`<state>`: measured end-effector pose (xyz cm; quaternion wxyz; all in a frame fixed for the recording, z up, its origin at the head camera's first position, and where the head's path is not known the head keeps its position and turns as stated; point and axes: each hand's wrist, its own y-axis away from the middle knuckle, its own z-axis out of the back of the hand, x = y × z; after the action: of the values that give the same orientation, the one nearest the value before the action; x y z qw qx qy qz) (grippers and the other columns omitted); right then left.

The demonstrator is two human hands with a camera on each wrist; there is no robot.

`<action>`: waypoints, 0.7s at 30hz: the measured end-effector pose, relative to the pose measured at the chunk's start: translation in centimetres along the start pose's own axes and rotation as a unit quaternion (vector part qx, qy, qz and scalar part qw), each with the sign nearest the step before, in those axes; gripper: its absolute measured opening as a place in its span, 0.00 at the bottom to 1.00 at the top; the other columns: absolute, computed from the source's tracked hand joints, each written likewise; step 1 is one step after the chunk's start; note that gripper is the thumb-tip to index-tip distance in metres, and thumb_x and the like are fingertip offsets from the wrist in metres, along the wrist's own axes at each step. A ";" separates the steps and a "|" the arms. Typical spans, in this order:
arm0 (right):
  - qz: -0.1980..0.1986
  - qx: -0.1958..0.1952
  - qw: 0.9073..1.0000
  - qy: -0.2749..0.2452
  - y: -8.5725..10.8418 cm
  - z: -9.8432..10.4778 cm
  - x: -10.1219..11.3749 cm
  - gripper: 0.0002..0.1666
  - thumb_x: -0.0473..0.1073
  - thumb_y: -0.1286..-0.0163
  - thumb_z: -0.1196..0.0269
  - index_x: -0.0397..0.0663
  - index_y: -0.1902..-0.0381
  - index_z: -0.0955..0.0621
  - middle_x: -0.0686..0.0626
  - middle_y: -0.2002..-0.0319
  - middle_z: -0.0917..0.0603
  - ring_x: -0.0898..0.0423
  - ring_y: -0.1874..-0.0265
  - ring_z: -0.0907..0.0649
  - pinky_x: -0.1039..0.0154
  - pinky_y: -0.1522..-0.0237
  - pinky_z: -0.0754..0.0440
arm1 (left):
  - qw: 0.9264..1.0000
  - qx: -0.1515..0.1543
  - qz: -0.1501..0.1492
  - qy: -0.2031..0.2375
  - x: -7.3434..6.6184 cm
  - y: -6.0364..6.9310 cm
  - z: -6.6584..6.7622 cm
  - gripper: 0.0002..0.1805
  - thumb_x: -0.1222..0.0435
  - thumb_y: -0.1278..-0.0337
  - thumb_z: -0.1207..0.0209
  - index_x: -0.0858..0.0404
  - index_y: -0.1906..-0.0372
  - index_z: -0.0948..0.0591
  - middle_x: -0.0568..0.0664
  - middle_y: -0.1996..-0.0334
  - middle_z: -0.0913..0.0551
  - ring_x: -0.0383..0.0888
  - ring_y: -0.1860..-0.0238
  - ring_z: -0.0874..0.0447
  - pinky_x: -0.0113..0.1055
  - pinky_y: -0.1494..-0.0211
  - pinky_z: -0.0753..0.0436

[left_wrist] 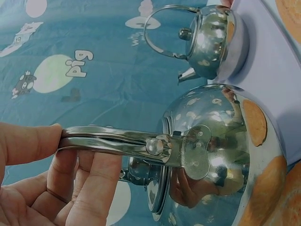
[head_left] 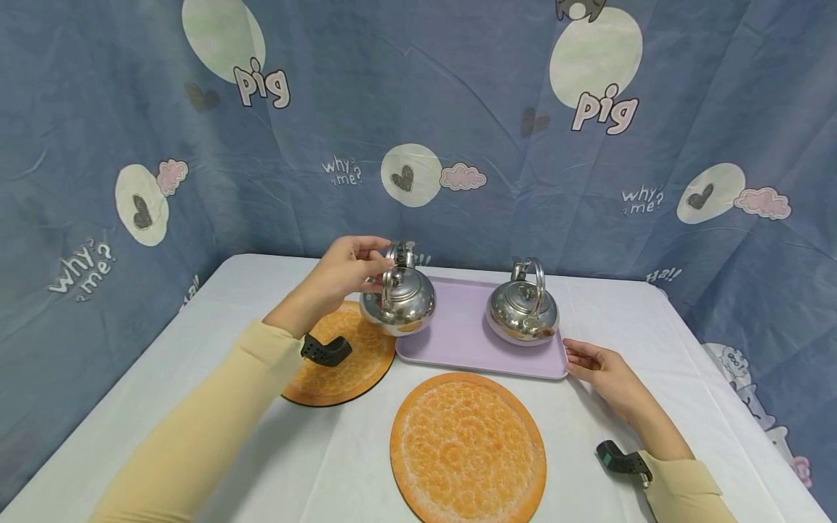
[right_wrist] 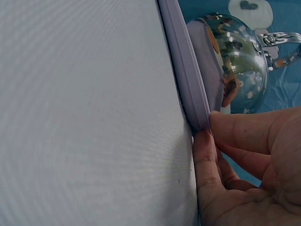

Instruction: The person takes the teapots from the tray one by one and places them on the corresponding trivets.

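My left hand (head_left: 346,270) grips the arched handle of a shiny steel kettle (head_left: 407,299) at the tray's left end. In the left wrist view, thumb and fingers pinch that handle (left_wrist: 108,140) from both sides. The kettle's base overlaps the tray's left edge; whether it rests there or hangs just above, I cannot tell. A second steel kettle (head_left: 521,312) stands upright on the right part of the lilac tray (head_left: 458,334). At the tray's near right corner, my right hand (head_left: 601,372) pinches the rim (right_wrist: 200,113) between thumb and fingers.
A round orange pizza-patterned mat (head_left: 468,450) lies in front of the tray. Another such mat (head_left: 346,374) lies to the left, partly under my left forearm. The white-clothed table (head_left: 261,450) ends at a blue printed curtain (head_left: 418,94) behind.
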<state>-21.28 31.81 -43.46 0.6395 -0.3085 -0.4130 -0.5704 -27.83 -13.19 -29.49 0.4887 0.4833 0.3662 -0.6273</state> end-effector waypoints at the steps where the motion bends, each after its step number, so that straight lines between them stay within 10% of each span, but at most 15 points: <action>1: 0.000 0.000 1.000 -0.001 0.0 0.0 0.0 0.35 0.33 0.20 0.38 0.20 0.23 0.35 0.24 0.31 0.23 0.78 0.50 0.22 0.84 0.49 0.21 | 1.000 0.001 0.000 0.000 0.0 0.1 0.1 0.29 0.68 0.21 0.40 0.67 0.21 0.30 0.46 0.65 0.23 0.42 0.58 0.18 0.54 0.35 0.12; 21: 0.006 -0.002 1.000 -0.008 -0.1 0.0 -0.1 0.35 0.33 0.20 0.38 0.19 0.23 0.35 0.24 0.32 0.22 0.79 0.51 0.21 0.83 0.49 0.21 | 1.000 -0.001 0.004 -0.017 0.6 1.7 2.2 0.30 0.66 0.20 0.41 0.67 0.20 0.32 0.45 0.67 0.20 0.40 0.59 0.17 0.50 0.36 0.11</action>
<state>-21.34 31.86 -43.54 0.6390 -0.3165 -0.4152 -0.5649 -26.73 -15.83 -29.46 0.4973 0.4737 0.3566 -0.6333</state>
